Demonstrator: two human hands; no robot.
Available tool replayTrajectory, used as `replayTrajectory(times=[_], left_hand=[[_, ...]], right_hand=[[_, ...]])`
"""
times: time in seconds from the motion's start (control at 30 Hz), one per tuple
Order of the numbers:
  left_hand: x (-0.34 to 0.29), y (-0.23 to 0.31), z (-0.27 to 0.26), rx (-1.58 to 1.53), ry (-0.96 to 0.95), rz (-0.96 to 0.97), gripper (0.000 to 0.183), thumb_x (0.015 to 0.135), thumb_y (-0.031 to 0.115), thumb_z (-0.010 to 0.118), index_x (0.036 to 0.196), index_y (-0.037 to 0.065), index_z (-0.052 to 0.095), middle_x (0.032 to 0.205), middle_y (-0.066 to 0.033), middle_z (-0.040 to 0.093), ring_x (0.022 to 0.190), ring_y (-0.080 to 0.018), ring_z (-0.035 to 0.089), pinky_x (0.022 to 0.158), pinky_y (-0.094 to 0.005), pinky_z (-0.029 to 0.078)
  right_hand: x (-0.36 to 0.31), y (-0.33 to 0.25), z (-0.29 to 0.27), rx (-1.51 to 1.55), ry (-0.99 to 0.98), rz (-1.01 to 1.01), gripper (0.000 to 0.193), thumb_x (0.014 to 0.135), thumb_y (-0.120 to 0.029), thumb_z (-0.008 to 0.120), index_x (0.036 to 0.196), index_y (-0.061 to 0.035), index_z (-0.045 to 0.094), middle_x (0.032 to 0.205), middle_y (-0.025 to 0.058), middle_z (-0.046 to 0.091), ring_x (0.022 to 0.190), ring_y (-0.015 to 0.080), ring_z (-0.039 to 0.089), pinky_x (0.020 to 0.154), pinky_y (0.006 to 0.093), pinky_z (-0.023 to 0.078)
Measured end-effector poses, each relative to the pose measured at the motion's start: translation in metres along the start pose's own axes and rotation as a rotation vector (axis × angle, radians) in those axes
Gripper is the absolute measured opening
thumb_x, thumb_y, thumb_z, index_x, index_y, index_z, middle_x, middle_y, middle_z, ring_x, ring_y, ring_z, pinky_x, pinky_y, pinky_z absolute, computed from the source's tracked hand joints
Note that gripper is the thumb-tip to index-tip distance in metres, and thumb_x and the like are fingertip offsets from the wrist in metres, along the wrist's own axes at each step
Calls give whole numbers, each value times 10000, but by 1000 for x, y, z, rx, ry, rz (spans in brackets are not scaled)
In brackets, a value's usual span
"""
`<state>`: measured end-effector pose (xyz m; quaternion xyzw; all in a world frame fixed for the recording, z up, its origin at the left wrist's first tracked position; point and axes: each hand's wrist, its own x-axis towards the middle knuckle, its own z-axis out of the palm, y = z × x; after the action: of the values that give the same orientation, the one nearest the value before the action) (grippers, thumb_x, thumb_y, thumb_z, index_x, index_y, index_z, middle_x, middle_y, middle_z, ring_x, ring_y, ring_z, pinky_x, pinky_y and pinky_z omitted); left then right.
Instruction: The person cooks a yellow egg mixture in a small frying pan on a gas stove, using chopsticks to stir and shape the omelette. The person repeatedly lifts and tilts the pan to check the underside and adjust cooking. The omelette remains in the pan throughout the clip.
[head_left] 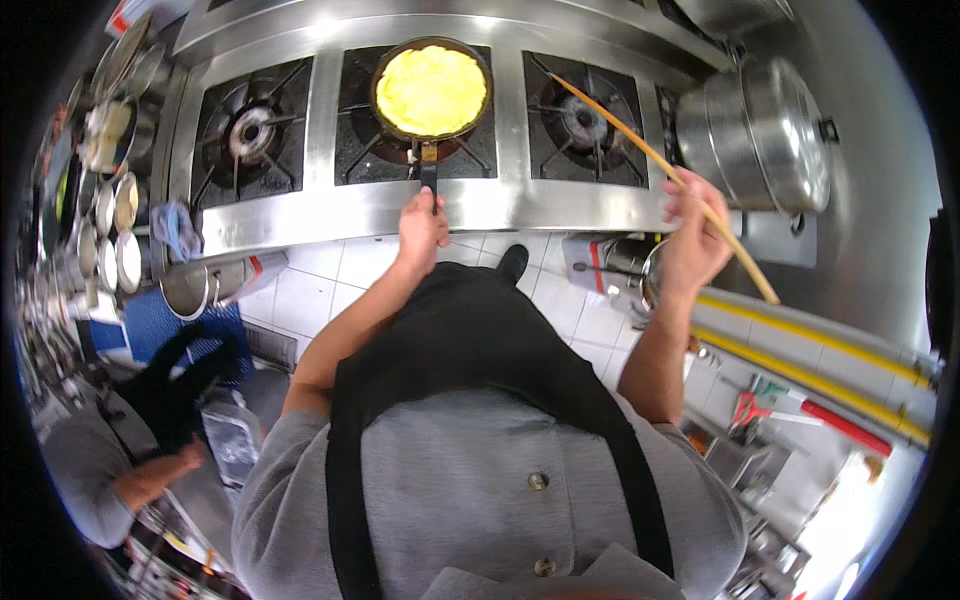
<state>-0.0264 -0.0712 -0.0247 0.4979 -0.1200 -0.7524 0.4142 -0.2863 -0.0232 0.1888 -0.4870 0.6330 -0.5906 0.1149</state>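
A round yellow omelette (432, 92) fills most of a dark frying pan (487, 97) on the middle burner of the stove. My left hand (424, 232) is closed around the pan's black handle, at the front edge of the stove. In my right hand (697, 232) I grip a long wooden stick (640, 143), thin at the far end and thicker at the near end. Its thin tip reaches over the right burner (584, 118), apart from the pan. Whether it is one stick or a pair of chopsticks held together, I cannot tell.
A bare burner (252, 131) lies left of the pan. At the right stands a large steel pot (757, 135). Small containers (128, 258) and a blue cloth (176, 231) are at the left. Yellow pipes (810, 352) run at the right. Another person (95, 465) works at the lower left.
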Motion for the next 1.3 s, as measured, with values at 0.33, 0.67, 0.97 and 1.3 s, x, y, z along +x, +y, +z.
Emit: replayTrajectory(times=[0.33,0.67,0.97,1.3], left_hand=[[5,-20,33,-35,-79,-36,299,986,354,401,837,106,477,562,14,332,453,-110,301,422,-284,276],[-33,-39,53,128,190,113,286,969,309,399,992,42,500,595,-16,439,496,-143,426,540,-320,419],[-95,-75,49,239,287,229,333,973,295,380,1050,40,580,646,-1,487,569,-110,475,587,-293,449],[-47,-157,-90,-187,495,32,372,972,320,350,1101,39,557,885,-84,564,686,-178,519,710,-355,509]], right_hand=[[-113,151,-301,-539,957,370,268,907,-192,462,829,3,629,690,87,633,564,150,576,471,293,471],[-191,418,-342,735,1093,1067,569,933,-406,393,1428,-143,296,1495,88,290,1359,298,270,1082,466,291],[-164,450,-232,6,44,1221,184,825,-160,523,771,-16,625,594,72,572,485,175,547,421,298,436],[-72,126,80,442,-1223,978,550,934,-490,488,1086,35,546,911,158,630,795,208,628,680,354,547]])
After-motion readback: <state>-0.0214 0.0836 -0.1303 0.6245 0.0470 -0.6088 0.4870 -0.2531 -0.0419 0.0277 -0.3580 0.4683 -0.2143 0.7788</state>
